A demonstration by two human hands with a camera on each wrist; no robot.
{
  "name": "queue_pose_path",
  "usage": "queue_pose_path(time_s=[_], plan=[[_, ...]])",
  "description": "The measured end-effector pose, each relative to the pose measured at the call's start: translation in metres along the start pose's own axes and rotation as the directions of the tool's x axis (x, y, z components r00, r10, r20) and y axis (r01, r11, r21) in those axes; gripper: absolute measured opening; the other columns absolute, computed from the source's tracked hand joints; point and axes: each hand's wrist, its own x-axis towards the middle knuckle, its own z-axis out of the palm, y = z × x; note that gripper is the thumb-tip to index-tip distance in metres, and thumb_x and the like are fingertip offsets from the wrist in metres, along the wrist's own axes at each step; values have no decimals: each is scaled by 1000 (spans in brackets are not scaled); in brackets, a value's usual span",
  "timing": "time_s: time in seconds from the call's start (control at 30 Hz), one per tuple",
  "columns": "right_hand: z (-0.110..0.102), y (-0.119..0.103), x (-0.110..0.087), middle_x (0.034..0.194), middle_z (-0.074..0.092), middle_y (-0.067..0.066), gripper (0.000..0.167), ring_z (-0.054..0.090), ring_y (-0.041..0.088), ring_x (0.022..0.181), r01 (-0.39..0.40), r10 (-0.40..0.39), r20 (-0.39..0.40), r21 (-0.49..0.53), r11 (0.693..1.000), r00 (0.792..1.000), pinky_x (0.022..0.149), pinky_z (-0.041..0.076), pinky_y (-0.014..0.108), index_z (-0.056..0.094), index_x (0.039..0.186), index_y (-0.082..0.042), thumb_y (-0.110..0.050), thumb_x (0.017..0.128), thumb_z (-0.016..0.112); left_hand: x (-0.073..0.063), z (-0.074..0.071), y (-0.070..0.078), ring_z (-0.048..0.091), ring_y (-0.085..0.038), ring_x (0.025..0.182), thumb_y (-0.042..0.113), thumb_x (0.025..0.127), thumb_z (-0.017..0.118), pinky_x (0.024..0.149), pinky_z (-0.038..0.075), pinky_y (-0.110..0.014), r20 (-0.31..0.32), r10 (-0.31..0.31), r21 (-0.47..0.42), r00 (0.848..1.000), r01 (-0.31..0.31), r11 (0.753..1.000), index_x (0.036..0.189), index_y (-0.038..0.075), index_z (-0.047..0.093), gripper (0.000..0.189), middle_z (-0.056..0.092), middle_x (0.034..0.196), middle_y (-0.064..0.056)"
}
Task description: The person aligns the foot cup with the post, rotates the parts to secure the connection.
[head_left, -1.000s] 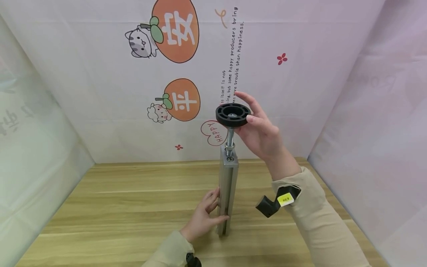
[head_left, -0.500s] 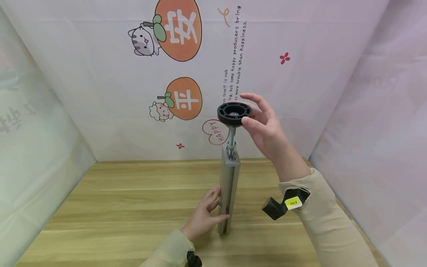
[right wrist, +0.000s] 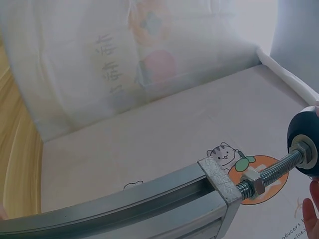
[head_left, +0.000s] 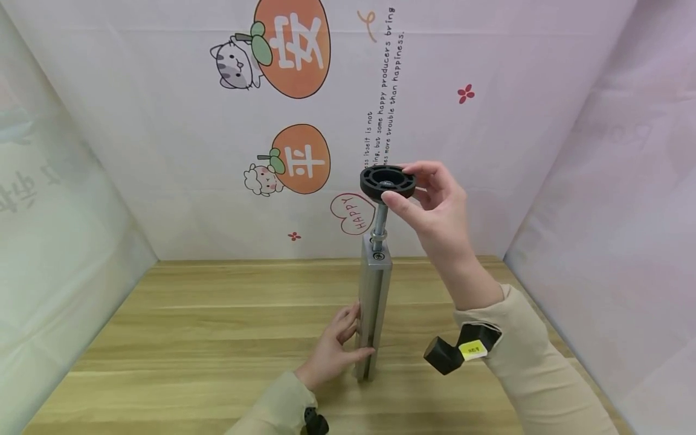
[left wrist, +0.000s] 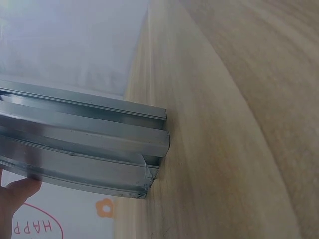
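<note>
An aluminium profile (head_left: 372,314) stands upright on the wooden table, with slots along its length. From its end plate (right wrist: 222,181) rises a threaded rod (right wrist: 279,168) carrying a hex nut (right wrist: 253,182). Topping the rod is a round black levelling foot (head_left: 375,191), slightly tilted. My right hand (head_left: 443,217) pinches this foot's rim, thumb on the near side and fingers on the far side. Lower down, my left hand (head_left: 334,350) grips the profile near its base, the thumb across the near face. In the left wrist view the profile's lower end (left wrist: 157,149) meets the table.
The wooden table (head_left: 217,338) spreads around the profile. Behind it hangs a white printed cloth (head_left: 413,109) with orange fruit drawings and lettering. Plain pale cloth walls (head_left: 592,199) close off both sides. A black camera mount (head_left: 457,350) sits on the right wrist.
My right hand's fingers have closed in from spread to pinching the foot's rim, and the thumb has moved left along it. My left hand keeps its place on the profile.
</note>
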Motion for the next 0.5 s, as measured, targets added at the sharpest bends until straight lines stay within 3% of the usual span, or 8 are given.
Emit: queue_pose_path(time_s=[0.17, 0.37, 0.5], plan=[[4, 2, -1, 98, 60, -3, 37, 58, 14, 86, 67, -76, -75, -116, 991, 994, 85, 50, 21, 58, 99, -6, 9, 70, 76, 0, -1, 0, 39, -1, 122, -6, 77, 72, 102, 45, -27, 5, -6, -4, 1000, 6, 1000, 150, 18, 21, 92, 36, 134, -21], [10, 4, -4, 97, 58, -1, 39, 57, 11, 89, 171, -195, -100, -206, 963, 976, 84, 49, 22, 57, 95, -6, 6, 67, 80, 0, -1, 0, 40, -1, 121, -8, 77, 72, 100, 46, -24, 5, -3, -10, 1000, 3, 1000, 150, 18, 21, 92, 36, 133, -20], [11, 7, -6, 97, 56, -2, 40, 55, 9, 91, 218, -248, -99, -250, 943, 964, 84, 48, 22, 56, 96, -3, -7, 68, 85, 0, -1, 0, 40, -1, 120, -7, 78, 72, 99, 48, -26, 8, 2, -9, 1000, -2, 1000, 150, 18, 21, 92, 37, 133, -19]])
